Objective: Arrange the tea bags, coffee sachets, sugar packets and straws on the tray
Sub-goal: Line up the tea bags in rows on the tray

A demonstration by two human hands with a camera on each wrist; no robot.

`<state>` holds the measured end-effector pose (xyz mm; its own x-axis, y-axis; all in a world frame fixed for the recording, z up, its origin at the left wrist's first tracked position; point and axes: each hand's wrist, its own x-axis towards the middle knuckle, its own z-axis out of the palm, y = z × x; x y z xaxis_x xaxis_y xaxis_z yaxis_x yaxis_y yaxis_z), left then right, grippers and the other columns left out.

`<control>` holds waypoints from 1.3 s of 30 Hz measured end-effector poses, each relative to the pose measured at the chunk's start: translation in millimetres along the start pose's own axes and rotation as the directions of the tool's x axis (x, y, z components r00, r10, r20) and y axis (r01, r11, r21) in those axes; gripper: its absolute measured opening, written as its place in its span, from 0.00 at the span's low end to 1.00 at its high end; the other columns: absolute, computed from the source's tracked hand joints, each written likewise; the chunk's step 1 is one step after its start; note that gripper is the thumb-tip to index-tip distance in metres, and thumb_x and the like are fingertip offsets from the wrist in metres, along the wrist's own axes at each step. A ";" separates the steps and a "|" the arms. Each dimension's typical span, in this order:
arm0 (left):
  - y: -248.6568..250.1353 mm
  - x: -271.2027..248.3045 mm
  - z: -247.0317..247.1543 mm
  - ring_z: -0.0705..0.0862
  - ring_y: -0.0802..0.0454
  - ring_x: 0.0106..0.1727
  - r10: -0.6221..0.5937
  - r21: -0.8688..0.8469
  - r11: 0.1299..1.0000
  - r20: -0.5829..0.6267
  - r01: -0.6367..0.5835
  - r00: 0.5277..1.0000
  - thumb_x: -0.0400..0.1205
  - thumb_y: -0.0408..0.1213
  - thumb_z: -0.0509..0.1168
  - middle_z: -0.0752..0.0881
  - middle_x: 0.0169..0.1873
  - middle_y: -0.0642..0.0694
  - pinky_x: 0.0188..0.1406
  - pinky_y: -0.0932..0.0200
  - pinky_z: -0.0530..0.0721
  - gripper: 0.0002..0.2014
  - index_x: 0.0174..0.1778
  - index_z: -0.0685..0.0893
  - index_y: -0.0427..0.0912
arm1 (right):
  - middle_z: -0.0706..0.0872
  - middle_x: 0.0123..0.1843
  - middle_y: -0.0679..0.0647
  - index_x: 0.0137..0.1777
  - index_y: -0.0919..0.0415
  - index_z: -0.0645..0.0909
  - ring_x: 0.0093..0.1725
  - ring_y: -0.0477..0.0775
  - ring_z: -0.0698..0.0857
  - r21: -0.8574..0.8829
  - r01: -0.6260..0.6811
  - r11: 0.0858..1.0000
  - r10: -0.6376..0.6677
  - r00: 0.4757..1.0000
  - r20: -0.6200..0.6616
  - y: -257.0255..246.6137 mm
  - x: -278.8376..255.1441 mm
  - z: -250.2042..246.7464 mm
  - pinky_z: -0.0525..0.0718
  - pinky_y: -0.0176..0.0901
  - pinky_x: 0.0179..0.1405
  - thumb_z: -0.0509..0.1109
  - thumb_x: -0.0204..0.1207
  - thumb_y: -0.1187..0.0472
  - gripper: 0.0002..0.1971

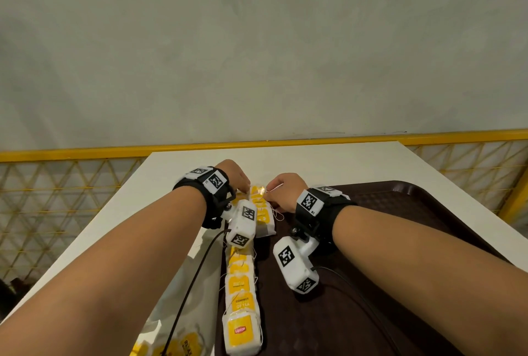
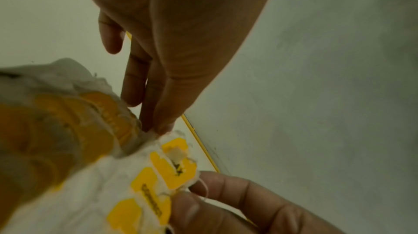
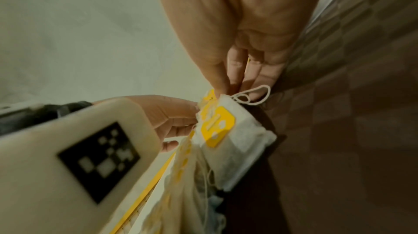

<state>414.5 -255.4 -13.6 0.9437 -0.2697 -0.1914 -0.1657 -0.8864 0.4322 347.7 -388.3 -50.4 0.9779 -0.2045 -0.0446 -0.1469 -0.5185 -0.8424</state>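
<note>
Tea bags (image 1: pixel 241 292) lie in an overlapping row along the left edge of the dark tray (image 1: pixel 400 241), the row's long axis running away from the person. At its far end, the left hand (image 1: pixel 235 175) pinches one corner of the farthest bags and the right hand (image 1: pixel 281 188) pinches the opposite corner; both are equally near. Left of the row lies a white bag (image 1: pixel 197 284) on the table (image 1: pixel 314 161). To the right, most of the tray looks free.
</note>
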 end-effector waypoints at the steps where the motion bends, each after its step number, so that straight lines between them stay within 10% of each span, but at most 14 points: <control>1: -0.6 0.9 -0.1 0.86 0.46 0.56 -0.004 -0.027 1.000 0.004 0.004 1.000 0.77 0.34 0.72 0.88 0.57 0.42 0.57 0.57 0.82 0.14 0.58 0.88 0.37 | 0.83 0.36 0.51 0.31 0.52 0.79 0.49 0.61 0.88 -0.006 0.003 1.000 -0.002 1.000 0.010 0.1 0.4 -0.2 0.88 0.57 0.54 0.76 0.71 0.66 0.13; 15: 12.7 -5.6 -4.0 0.79 0.57 0.35 0.103 -0.006 0.995 0.033 -0.103 0.994 0.82 0.30 0.64 0.83 0.41 0.46 0.33 0.68 0.75 0.10 0.57 0.84 0.34 | 0.84 0.39 0.57 0.34 0.56 0.79 0.44 0.55 0.85 -0.040 -0.062 0.997 0.067 0.990 0.128 4.9 -0.8 -19.7 0.87 0.45 0.43 0.71 0.75 0.73 0.13; 27: 13.8 -8.2 -1.0 0.82 0.50 0.51 0.146 0.172 0.973 0.066 -0.156 0.987 0.81 0.32 0.66 0.86 0.59 0.41 0.55 0.58 0.79 0.12 0.59 0.86 0.36 | 0.83 0.35 0.56 0.38 0.59 0.79 0.33 0.48 0.83 -0.001 -0.092 0.996 0.090 0.971 0.223 6.0 -7.1 -24.2 0.86 0.41 0.41 0.69 0.77 0.73 0.11; 39: -0.5 -1.6 -6.4 0.83 0.50 0.52 0.107 0.073 0.992 -0.078 -0.101 0.991 0.80 0.44 0.68 0.87 0.48 0.47 0.52 0.56 0.79 0.12 0.50 0.90 0.39 | 0.84 0.36 0.57 0.30 0.56 0.80 0.44 0.60 0.86 -0.099 -0.049 0.994 0.057 0.995 0.079 -5.7 -3.1 -1.0 0.88 0.58 0.53 0.71 0.72 0.73 0.13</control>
<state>414.9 -252.1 -7.8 0.9400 -0.3329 -0.0751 -0.2809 -0.8798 0.3836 345.3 -385.5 -45.0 0.9767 -0.1670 -0.1347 -0.2082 -0.5873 -0.7821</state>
